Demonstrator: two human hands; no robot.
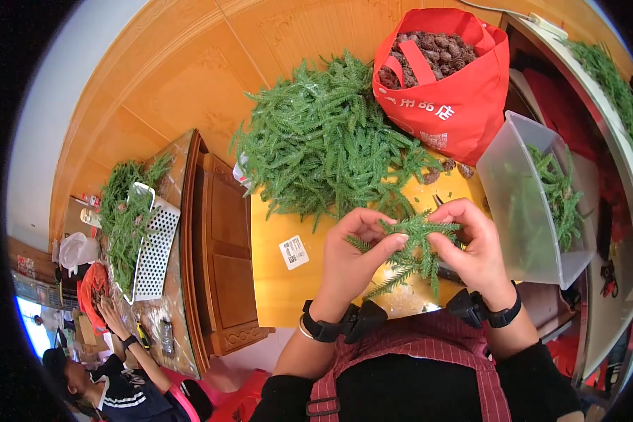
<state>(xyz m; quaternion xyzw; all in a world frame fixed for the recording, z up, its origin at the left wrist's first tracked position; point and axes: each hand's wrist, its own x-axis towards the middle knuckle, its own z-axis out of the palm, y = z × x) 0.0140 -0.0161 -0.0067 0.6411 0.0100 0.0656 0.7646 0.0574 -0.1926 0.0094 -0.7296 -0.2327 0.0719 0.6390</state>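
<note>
Between my two hands, over the near part of a yellow table [278, 281], is a green artificial pine sprig [416, 243] with several short branches. My left hand [359, 257] pinches its left side between thumb and fingertips. On the opposite side, my right hand [477, 246] grips the sprig with thumb and bent forefinger. A dark, thin tool [438, 201], partly hidden behind my right hand, lies on the table; its kind cannot be made out. Just beyond my hands rises a big heap of loose pine sprigs [323, 133].
A red bag [439, 119] full of pine cones [436, 56] stands at the back right. Right of the table is a translucent bin [524, 232] holding sprigs. To the left, a co-worker [112, 380] reaches over another table with a white perforated basket [158, 246].
</note>
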